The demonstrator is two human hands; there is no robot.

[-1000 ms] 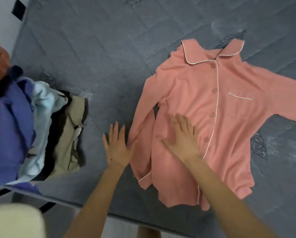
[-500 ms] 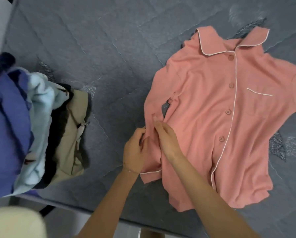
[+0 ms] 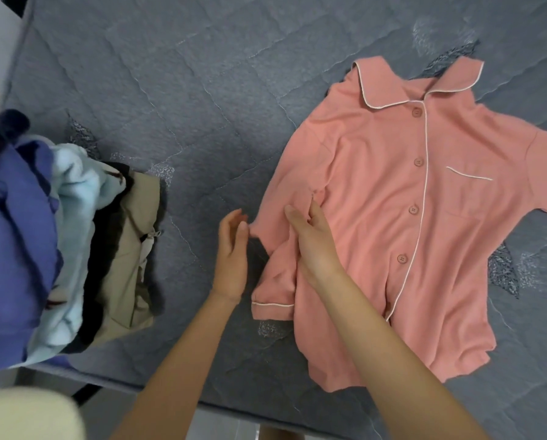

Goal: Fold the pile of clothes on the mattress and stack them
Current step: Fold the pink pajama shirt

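A salmon-pink button shirt [image 3: 376, 217] with white piping lies front-up and spread on the grey quilted mattress [image 3: 202, 106], collar at the far side. Its near sleeve [image 3: 275, 274] runs down along the body, the cuff pointing toward me. My right hand [image 3: 313, 246] lies on the seam between sleeve and body, fingers straight and pressing the cloth. My left hand [image 3: 230, 255] stands on edge just left of the sleeve, fingers straight, fingertips at the sleeve's edge; it holds nothing. A stack of clothes [image 3: 59, 242] in blue, light blue, black and beige sits at the left.
The mattress's near edge [image 3: 123, 385] runs across the bottom, with floor below it. A cream object [image 3: 27, 414] fills the bottom left corner. Bare mattress lies between the stack and the shirt and beyond both.
Half a second ago both hands pinched the sleeve together. Now they have let go and parted: the left has drawn off to the sleeve's left edge, the right lies flat on the cloth.
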